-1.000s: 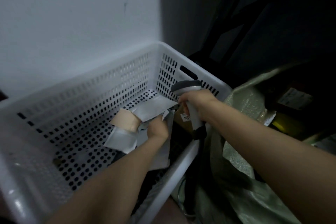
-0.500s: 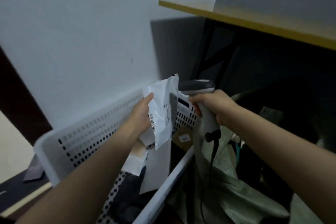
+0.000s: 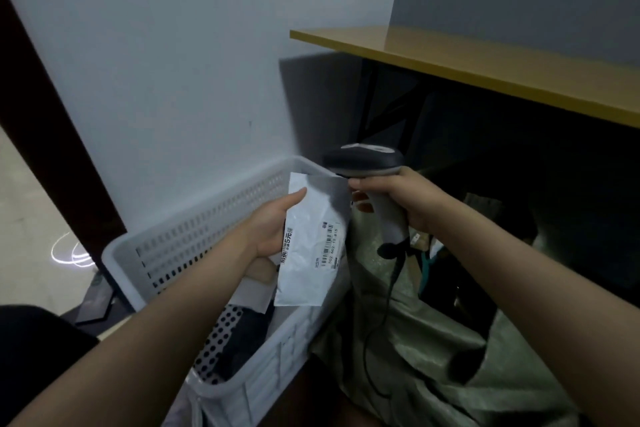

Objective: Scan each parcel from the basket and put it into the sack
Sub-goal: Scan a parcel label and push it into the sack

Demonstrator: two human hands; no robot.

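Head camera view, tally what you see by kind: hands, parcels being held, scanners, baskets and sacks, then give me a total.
hands: 2, the left hand and the right hand
parcel being held: 1
scanner: 1
basket: 1
sack: 1
total: 6

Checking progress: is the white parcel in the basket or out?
Out. The left hand holds the parcel above the basket, beside the scanner.

The left grip (image 3: 273, 232) hides its fingers behind the white mailer (image 3: 306, 274), whose label (image 3: 329, 246) print is too small to read. At five o'clock the sack (image 3: 450, 357) runs off the bottom edge.
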